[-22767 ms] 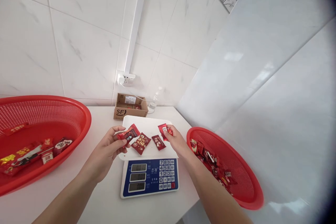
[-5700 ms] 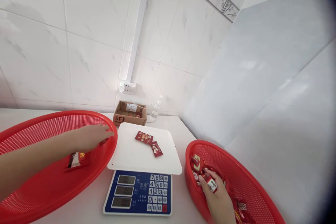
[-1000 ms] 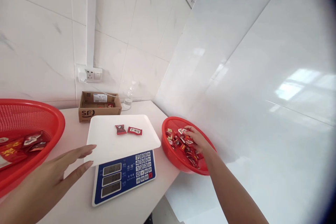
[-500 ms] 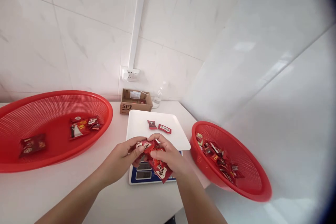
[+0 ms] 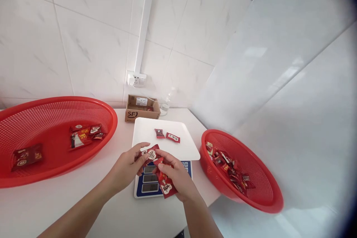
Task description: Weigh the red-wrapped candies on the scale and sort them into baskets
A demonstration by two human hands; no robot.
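My left hand (image 5: 128, 164) is closed on a red snack packet (image 5: 151, 155) with a white round print, pinched between thumb and fingers. Several red packets (image 5: 166, 185) are gripped in my right hand (image 5: 174, 174), one hanging down with a white label. Both hands are held above the front of a digital scale (image 5: 150, 188), partly covering its blue panel and displays. On the scale's white pan (image 5: 178, 150) lie two small red packets, one dark red (image 5: 159, 133) and one longer with a white label (image 5: 173, 137).
A large red basket (image 5: 111, 119) with several packets stands at left. Another red basket (image 5: 275, 208) at right holds a heap of packets, tilted at the table's edge. Behind the scale are a small cardboard box (image 5: 134, 115) and a clear plastic bottle (image 5: 165, 108). A socket (image 5: 136, 80) is on the wall.
My hands have drawn slightly apart, and one packet in the left hand now shows separately from those in the right. The view has shifted slightly; the packets on the pan stay put.
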